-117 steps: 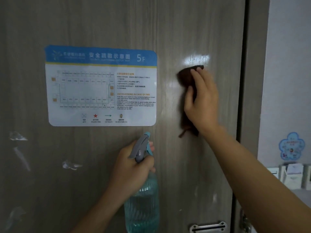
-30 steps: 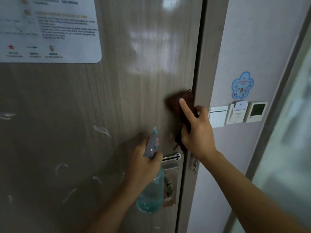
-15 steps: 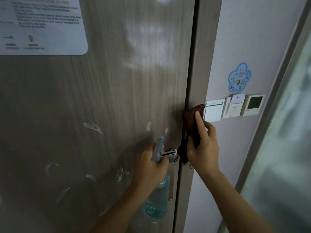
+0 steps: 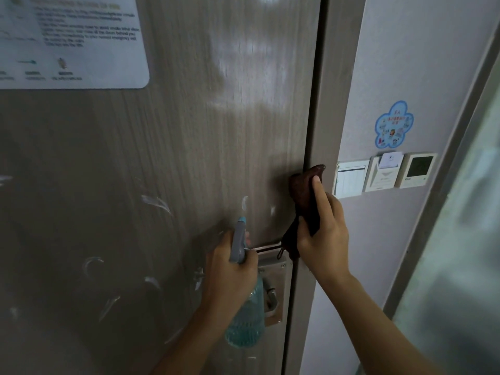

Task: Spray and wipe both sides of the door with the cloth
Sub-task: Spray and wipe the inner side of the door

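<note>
The door [image 4: 189,158] fills the view ahead of both hands. The right hand [image 4: 322,234] pinches the dark cloth [image 4: 304,196] and presses it on the door's latch edge, against the frame [image 4: 324,104]. The left hand [image 4: 230,272], lower and to its left, grips the bottle [image 4: 244,320]. Judgement: the edge wipe should run down with flat, steady pressure; smears left of the left hand remain. The lock plate [image 4: 273,290] just below the cloth may snag its hanging corner. Wall switches [image 4: 384,174] sit right of the right hand; a notice [image 4: 73,41] is above left.
</note>
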Action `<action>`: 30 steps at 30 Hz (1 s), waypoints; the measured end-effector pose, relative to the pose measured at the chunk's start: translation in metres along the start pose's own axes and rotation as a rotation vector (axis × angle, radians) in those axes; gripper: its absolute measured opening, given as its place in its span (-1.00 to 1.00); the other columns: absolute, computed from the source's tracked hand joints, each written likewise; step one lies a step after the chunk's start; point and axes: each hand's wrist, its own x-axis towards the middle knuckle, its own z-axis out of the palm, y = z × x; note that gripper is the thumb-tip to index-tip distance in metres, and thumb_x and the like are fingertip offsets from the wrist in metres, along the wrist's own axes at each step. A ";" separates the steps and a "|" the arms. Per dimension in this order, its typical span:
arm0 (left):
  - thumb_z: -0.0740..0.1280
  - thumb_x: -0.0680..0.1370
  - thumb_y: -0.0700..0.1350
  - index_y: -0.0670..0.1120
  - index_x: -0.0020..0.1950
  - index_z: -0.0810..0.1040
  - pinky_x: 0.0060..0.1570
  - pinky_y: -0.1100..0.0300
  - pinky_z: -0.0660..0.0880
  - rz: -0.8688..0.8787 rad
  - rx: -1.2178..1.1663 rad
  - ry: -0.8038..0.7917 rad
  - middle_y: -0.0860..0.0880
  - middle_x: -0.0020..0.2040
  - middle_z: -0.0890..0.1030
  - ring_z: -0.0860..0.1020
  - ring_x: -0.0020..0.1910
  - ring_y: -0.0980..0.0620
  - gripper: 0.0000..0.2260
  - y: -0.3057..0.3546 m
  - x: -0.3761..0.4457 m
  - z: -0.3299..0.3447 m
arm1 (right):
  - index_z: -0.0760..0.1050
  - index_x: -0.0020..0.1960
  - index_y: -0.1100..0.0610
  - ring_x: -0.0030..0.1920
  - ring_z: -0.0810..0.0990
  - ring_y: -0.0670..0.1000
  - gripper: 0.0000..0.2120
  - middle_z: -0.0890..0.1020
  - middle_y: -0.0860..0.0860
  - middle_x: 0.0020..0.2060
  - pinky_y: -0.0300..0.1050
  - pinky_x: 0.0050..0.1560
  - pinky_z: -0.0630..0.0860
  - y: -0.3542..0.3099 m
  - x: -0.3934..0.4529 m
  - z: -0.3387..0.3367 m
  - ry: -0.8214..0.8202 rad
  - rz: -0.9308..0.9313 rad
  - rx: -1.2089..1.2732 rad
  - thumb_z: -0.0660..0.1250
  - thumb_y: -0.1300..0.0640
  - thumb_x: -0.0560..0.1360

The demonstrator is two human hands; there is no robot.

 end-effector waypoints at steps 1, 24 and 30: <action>0.41 0.51 -0.34 -0.07 -0.11 0.58 -0.46 0.40 0.38 -0.005 0.007 0.008 0.09 -0.42 0.48 0.51 -0.47 0.21 -0.83 0.000 0.000 -0.002 | 0.19 0.66 0.06 0.27 0.39 -0.11 -0.18 0.46 0.06 0.34 -0.13 0.27 0.50 -0.001 0.001 0.003 0.000 -0.009 0.003 0.44 0.37 0.52; 0.42 0.44 -0.39 -0.03 -0.34 0.45 -0.51 0.28 0.33 -0.063 -0.001 0.197 0.01 -0.54 0.38 0.35 -0.55 0.09 -0.68 -0.026 0.006 -0.074 | 0.31 0.62 0.04 0.18 0.29 -0.11 -0.18 0.36 0.23 0.26 -0.28 0.34 0.34 -0.022 0.010 0.053 0.187 0.132 0.016 0.48 0.44 0.45; 0.41 0.44 -0.38 -0.09 -0.23 0.57 -0.45 0.23 0.43 -0.054 -0.002 0.212 -0.07 -0.47 0.52 0.47 -0.52 0.02 -0.81 -0.024 0.008 -0.083 | 0.11 0.67 0.15 0.03 0.51 0.14 -0.26 0.37 0.24 0.21 -0.04 0.07 0.56 -0.062 -0.015 0.093 0.067 -0.046 -0.028 0.40 0.12 0.61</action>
